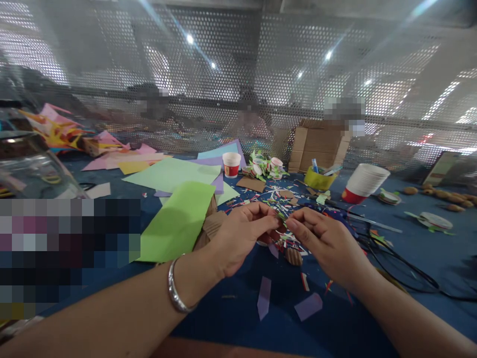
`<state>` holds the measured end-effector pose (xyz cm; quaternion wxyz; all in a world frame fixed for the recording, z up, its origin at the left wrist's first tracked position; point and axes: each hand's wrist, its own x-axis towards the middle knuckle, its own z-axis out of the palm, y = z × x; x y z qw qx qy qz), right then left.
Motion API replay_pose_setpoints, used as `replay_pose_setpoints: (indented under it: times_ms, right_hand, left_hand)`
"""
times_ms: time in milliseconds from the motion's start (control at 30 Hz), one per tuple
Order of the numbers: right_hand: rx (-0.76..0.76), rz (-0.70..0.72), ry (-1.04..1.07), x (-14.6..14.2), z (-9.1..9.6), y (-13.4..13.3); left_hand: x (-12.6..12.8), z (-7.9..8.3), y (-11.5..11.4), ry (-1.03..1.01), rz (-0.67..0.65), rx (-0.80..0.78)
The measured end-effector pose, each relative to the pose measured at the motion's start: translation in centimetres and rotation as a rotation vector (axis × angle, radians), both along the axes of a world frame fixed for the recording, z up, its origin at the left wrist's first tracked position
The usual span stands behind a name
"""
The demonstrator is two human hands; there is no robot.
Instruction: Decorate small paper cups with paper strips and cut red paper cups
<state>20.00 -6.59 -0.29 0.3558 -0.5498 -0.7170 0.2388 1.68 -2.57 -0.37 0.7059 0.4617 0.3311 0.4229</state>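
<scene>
Above the scrap-strewn middle of the table, both hands meet in a pinch. Between the thumb and fingers of my left hand (238, 233) is a small green paper piece (280, 217), mostly hidden. My right hand (328, 243) has its thumb and forefinger pressed together at the piece's right edge. Under the hands lie shredded red, white and blue paper bits (292, 238) and a corrugated cardboard scrap (294, 256). Closer to me are two purple paper scraps, one long (264, 298) and one wider (308, 307).
Left lies a green paper sheet (175, 223). Beyond are a paper cup (231, 165), several small paper figures (266, 166) and a yellow holder (319, 179). At right stand stacked cups (365, 183), near a black cable (402, 271). A glass jar (33, 164) stands far left.
</scene>
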Motion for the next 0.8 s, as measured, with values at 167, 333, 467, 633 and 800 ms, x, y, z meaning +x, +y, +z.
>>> replay_pose_setpoints:
  times_ms: [167,333,467,633,800]
  right_hand:
    - [0.006,0.001,0.002,-0.06,0.05,-0.16]
    - [0.004,0.023,0.034,-0.08,0.07,-0.30]
    - [-0.008,0.036,0.057,-0.07,0.16,-0.37]
    - [-0.013,0.042,0.074,0.01,0.19,-0.24]
    - [0.000,0.054,0.053,0.21,0.02,0.07]
  left_hand:
    - [0.03,-0.10,0.07,-0.014,-0.042,-0.033]
    - [-0.01,-0.08,0.06,-0.030,-0.094,-0.045]
    - [-0.03,0.01,-0.02,-0.048,-0.098,-0.050]
    - [-0.02,-0.03,-0.08,-0.063,-0.100,-0.056]
    - [-0.08,-0.07,-0.08,-0.089,-0.093,-0.044]
